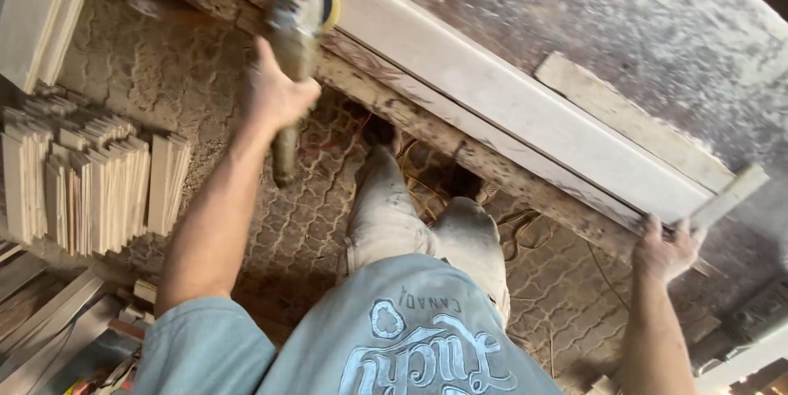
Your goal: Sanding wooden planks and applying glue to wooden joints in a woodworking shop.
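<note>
Left hand (pixel 275 95) clenched around grinder (pixel 297 29), disc on long pale board (pixel 509 107) on bench. Right hand (pixel 666 249) gripping board's near end. Risk: one-handed grinder may kick and gouge the edge.

Warm, soft daylight is spreading evenly, w/ no glare showing. Shade is pooling under the bench (pixel 525 173) and around the legs (pixel 410 214). The sander (pixel 297 13) is smearing w/ motion blur, pic generally going soft. Wide lens is bending the edges, esp. top right, where the corner is darkening.
</note>
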